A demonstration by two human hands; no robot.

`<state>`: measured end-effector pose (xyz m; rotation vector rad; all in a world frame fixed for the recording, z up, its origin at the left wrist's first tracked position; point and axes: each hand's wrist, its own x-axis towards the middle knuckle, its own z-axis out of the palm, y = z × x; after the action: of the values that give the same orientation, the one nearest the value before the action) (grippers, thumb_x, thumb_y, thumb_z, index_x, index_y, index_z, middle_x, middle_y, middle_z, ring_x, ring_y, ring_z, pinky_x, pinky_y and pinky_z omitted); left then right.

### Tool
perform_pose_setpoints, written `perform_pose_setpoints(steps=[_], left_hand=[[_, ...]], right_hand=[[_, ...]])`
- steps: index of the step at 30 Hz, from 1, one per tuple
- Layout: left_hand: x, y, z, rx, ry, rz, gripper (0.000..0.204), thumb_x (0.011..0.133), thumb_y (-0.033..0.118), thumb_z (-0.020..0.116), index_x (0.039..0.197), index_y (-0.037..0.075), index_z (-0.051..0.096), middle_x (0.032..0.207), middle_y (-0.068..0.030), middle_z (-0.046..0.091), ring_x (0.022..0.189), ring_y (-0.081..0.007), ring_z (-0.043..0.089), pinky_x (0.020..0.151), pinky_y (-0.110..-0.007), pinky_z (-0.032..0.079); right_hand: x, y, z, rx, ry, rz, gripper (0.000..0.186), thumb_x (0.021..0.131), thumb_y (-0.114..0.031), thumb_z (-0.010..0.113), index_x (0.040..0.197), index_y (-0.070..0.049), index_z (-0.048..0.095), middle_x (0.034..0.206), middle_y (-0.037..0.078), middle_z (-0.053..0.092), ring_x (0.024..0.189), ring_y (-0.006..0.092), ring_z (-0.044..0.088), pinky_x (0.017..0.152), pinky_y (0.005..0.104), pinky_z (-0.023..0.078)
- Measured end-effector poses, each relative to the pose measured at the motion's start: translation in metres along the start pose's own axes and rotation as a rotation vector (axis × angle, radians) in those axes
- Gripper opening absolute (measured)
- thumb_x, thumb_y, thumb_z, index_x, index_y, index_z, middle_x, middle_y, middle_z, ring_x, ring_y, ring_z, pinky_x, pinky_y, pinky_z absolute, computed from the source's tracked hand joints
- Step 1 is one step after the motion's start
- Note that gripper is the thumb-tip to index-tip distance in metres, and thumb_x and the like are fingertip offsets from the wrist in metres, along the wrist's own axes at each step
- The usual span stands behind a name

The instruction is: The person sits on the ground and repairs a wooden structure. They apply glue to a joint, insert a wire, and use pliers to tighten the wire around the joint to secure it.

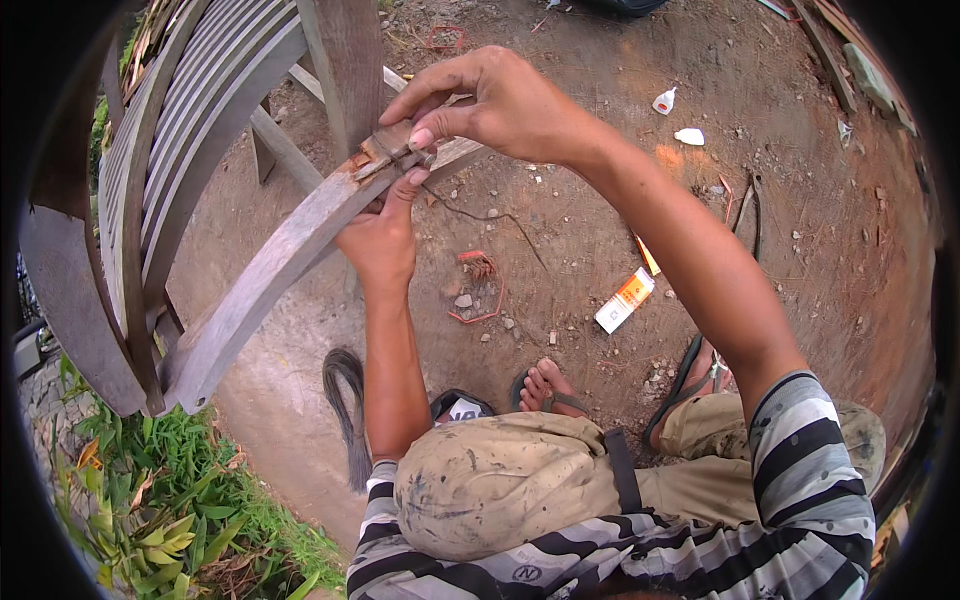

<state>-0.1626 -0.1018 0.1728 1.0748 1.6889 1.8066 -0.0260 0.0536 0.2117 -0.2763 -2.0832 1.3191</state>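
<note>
A weathered grey wooden bench (180,130) stands at the left, and its curved armrest (270,265) runs up to a cracked joint (385,155). My left hand (382,238) grips the armrest from below, just under the joint. My right hand (490,100) reaches in from above and pinches a thin dark wire (480,215) wound around the broken joint, with the thumb pressing on it. The wire's loose end trails down to the right over the dirt.
On the dirt ground lie a white and orange carton (625,300), a small white bottle (664,101), a bundle of dark wire (345,400) and red scraps (478,265). My sandalled feet (545,385) rest below. Green plants (150,500) grow at the lower left.
</note>
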Motion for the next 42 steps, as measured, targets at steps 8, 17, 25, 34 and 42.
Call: perform_pose_setpoints(steps=[8, 17, 25, 34, 42], left_hand=[[0.002, 0.003, 0.004, 0.002, -0.012, -0.007, 0.049, 0.09, -0.006, 0.075, 0.134, -0.012, 0.053, 0.118, -0.0242, 0.069, 0.102, -0.0324, 0.074, 0.09, -0.043, 0.064], [0.001, 0.01, 0.01, -0.092, -0.056, 0.023, 0.051, 0.09, -0.006, 0.075, 0.136, -0.013, 0.053, 0.119, -0.025, 0.069, 0.103, -0.033, 0.074, 0.094, -0.043, 0.063], [0.001, 0.008, 0.004, -0.089, -0.039, -0.028, 0.043, 0.089, -0.011, 0.074, 0.129, -0.011, 0.057, 0.115, -0.02, 0.072, 0.099, -0.0273, 0.075, 0.089, -0.037, 0.063], [-0.002, 0.011, 0.004, -0.1, -0.032, -0.077, 0.051, 0.088, -0.01, 0.075, 0.134, -0.013, 0.053, 0.128, -0.0232, 0.065, 0.105, -0.0296, 0.073, 0.09, -0.041, 0.065], [0.001, 0.008, 0.005, -0.109, -0.007, -0.042, 0.049, 0.088, -0.011, 0.075, 0.133, -0.01, 0.054, 0.122, -0.0211, 0.067, 0.098, -0.0271, 0.073, 0.087, -0.039, 0.065]], right_hand=[[0.01, 0.004, -0.003, 0.232, -0.109, 0.062, 0.019, 0.086, -0.009, 0.078, 0.101, 0.002, 0.078, 0.09, 0.013, 0.078, 0.079, 0.0197, 0.074, 0.072, 0.0332, 0.057], [0.007, -0.013, -0.013, 0.105, -0.08, -0.02, 0.027, 0.083, -0.002, 0.078, 0.11, -0.001, 0.078, 0.093, 0.016, 0.08, 0.086, 0.0231, 0.075, 0.078, 0.0366, 0.058], [0.006, -0.013, -0.008, 0.024, -0.079, -0.067, 0.023, 0.085, -0.004, 0.076, 0.107, 0.001, 0.077, 0.094, 0.017, 0.079, 0.086, 0.0263, 0.076, 0.08, 0.0395, 0.059], [-0.007, -0.047, 0.002, 0.232, 0.018, 0.231, 0.02, 0.087, 0.0, 0.075, 0.107, 0.006, 0.075, 0.094, 0.019, 0.078, 0.083, 0.0236, 0.077, 0.072, 0.0348, 0.062], [-0.004, -0.041, 0.009, 0.225, 0.069, 0.233, 0.021, 0.088, -0.003, 0.077, 0.107, 0.005, 0.076, 0.096, 0.016, 0.079, 0.086, 0.0213, 0.075, 0.074, 0.0339, 0.061]])
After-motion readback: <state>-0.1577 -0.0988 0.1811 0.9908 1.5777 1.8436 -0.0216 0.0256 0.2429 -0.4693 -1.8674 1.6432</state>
